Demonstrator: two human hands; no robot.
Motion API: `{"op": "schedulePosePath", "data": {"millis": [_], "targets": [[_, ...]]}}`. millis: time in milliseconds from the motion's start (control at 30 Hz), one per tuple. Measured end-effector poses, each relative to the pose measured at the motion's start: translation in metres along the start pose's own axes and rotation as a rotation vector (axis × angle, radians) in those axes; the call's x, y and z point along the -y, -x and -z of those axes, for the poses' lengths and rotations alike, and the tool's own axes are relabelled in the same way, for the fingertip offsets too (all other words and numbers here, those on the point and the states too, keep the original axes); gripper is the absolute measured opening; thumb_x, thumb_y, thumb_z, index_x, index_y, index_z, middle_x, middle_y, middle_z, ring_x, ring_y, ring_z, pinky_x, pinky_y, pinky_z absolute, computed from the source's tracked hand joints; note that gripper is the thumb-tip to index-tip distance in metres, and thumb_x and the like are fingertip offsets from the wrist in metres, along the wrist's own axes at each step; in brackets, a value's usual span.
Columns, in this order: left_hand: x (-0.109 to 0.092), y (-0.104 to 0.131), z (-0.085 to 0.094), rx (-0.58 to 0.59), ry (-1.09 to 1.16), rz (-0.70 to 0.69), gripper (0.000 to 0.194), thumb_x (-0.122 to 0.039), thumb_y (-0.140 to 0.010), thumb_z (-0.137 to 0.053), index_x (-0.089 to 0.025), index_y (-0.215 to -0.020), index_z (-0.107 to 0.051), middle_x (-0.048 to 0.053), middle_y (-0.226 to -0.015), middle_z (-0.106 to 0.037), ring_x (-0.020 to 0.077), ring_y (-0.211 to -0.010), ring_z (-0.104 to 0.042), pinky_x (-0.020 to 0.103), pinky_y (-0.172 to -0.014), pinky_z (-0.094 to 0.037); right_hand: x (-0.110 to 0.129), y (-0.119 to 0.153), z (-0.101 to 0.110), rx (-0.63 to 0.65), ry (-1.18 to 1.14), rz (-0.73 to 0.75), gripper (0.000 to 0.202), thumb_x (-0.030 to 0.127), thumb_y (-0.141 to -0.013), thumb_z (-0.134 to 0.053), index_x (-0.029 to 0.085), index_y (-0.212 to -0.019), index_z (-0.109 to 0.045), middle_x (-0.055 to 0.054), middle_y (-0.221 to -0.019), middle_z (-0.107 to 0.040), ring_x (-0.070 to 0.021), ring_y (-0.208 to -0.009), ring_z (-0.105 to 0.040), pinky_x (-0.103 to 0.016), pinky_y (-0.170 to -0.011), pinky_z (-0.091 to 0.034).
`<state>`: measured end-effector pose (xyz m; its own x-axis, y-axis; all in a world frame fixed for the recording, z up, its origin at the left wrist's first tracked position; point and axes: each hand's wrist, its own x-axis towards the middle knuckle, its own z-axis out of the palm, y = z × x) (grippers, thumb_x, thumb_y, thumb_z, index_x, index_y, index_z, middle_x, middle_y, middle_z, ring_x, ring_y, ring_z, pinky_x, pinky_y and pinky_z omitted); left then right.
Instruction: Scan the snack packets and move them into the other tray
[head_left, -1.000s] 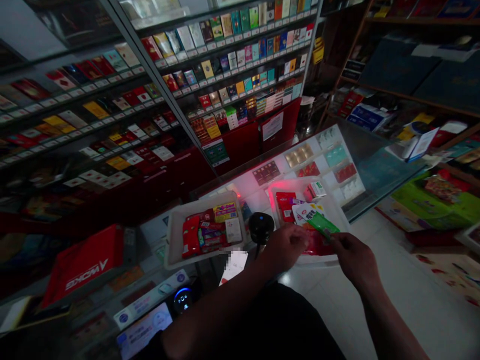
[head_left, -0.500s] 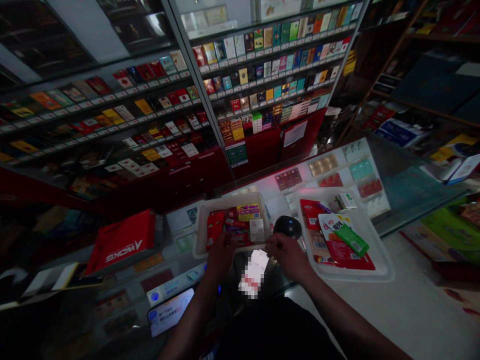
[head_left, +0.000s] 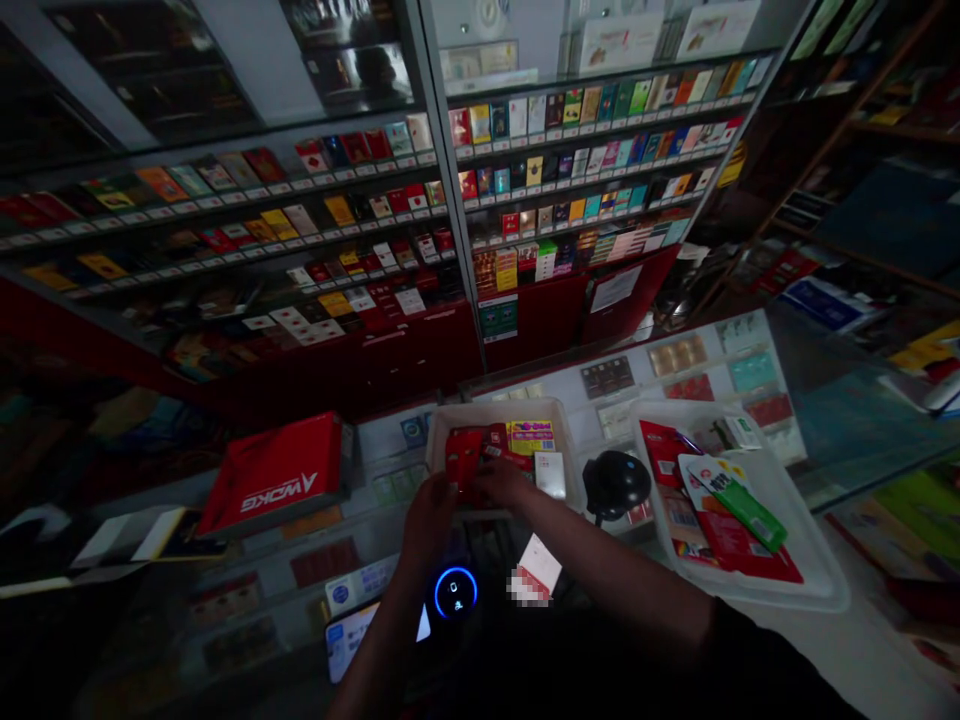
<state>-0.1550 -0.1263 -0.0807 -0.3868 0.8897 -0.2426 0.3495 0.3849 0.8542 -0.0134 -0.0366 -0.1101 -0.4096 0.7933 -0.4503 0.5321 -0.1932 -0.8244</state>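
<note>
Glass counter (head_left: 844, 410): box (head_left: 289, 460) reads "AWDKG"; left hand (head_left: 433, 512) touching red packet (head_left: 463, 455).

From view centre, see small packs (head_left: 339, 210) in rows on shelves (head_left: 255, 187) at 10 o'clock, more at 1. Spot white paper (head_left: 616, 287) on red cabinet front (head_left: 540, 338) at 2. Log glass counter end (head_left: 847, 400) and blue-and-white box (head_left: 829, 303) at 3. Add red box (head_left: 274, 475) with white lettering at 8, lit phone (head_left: 343, 645) at 7, round device (head_left: 456, 594) with blue ring at 6.
</note>
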Motion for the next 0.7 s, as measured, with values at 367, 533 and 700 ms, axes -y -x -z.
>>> {"op": "schedulePosePath", "data": {"millis": [367,533,700], "targets": [[0.013,-0.008,0.004,-0.008,0.087,0.041,0.035,-0.026,-0.086,-0.061,-0.016,-0.119,-0.065,0.015,-0.128,-0.069,0.027,-0.12,-0.065,0.042,-0.105,-0.049,0.023,-0.011,-0.019,-0.014,0.464,0.076,0.029,0.019,-0.086,-0.055,0.015,-0.096,-0.081,-0.014,-0.103,-0.078,-0.022,-0.096,-0.072,-0.027,-0.08,-0.049],[0.013,-0.01,0.005,-0.078,0.098,0.06,0.035,-0.031,-0.082,-0.069,-0.018,-0.115,-0.067,0.016,-0.126,-0.07,0.0282,-0.121,-0.065,0.042,-0.104,-0.048,0.021,-0.01,-0.007,-0.107,0.382,0.114,0.031,0.011,-0.082,-0.057,0.022,-0.098,-0.082,-0.007,-0.107,-0.079,-0.0215,-0.102,-0.072,-0.027,-0.089,-0.05],[-0.001,-0.012,0.009,-0.103,0.169,0.136,0.042,-0.039,-0.076,-0.074,-0.016,-0.11,-0.068,0.017,-0.123,-0.071,0.0298,-0.113,-0.068,0.041,-0.095,-0.052,0.015,0.009,0.018,-0.214,0.122,0.188,0.03,0.011,-0.079,-0.06,0.026,-0.092,-0.082,-0.001,-0.098,-0.08,-0.0198,-0.095,-0.073,-0.027,-0.084,-0.052]]}}
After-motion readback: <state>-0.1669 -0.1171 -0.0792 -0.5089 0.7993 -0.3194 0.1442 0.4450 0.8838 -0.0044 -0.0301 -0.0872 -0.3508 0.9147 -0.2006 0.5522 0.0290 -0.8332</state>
